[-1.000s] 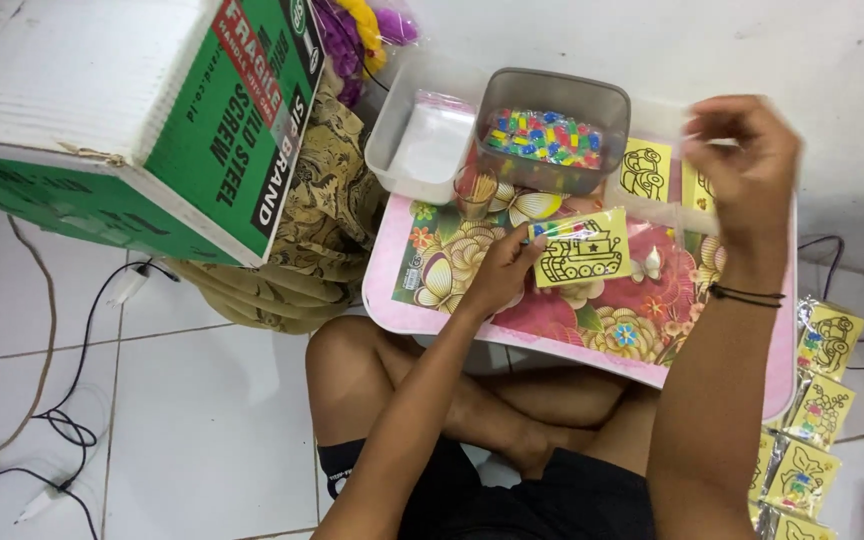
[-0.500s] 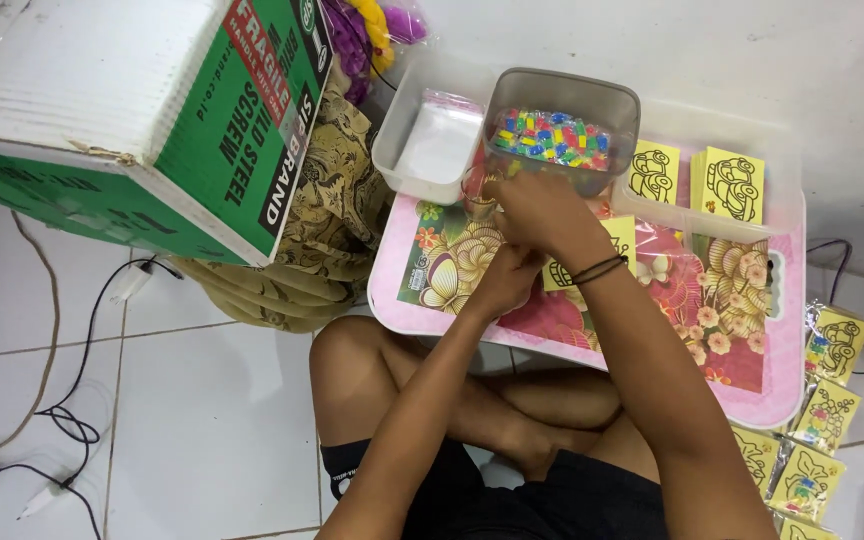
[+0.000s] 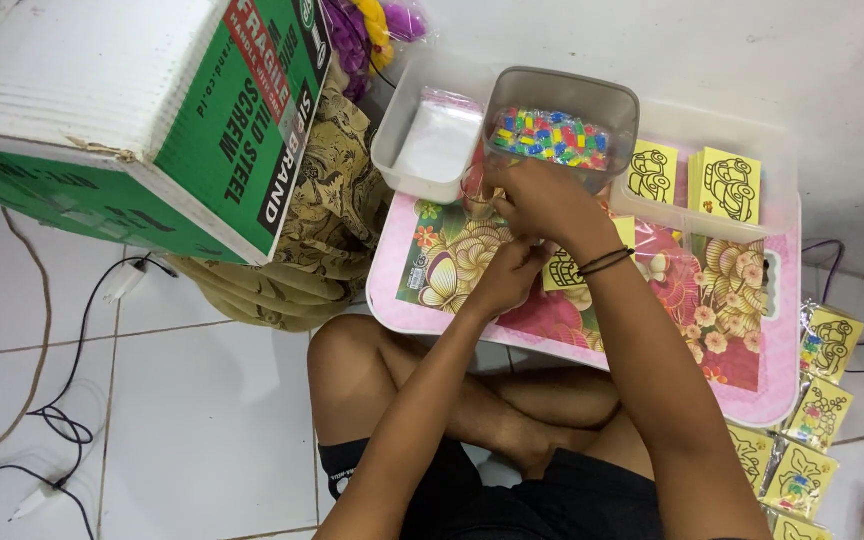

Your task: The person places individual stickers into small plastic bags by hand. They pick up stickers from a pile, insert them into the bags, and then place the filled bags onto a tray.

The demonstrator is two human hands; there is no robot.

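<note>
Change noted: right hand [image 3: 542,200], which a sec ago was out over the far card stacks, has come back across to the near edge of the grey tub of coloured pieces [image 3: 560,128]. Left hand [image 3: 505,275] stays on the yellow card [image 3: 564,268] on the pink tray [image 3: 432,310]. Work has moved from fetching to handling at the card. Card lies flat, long axis approx. left-right, mostly covered. Right fingers curled, poss. pinching something; can't tell. Left fingers pressed down on card.
</note>
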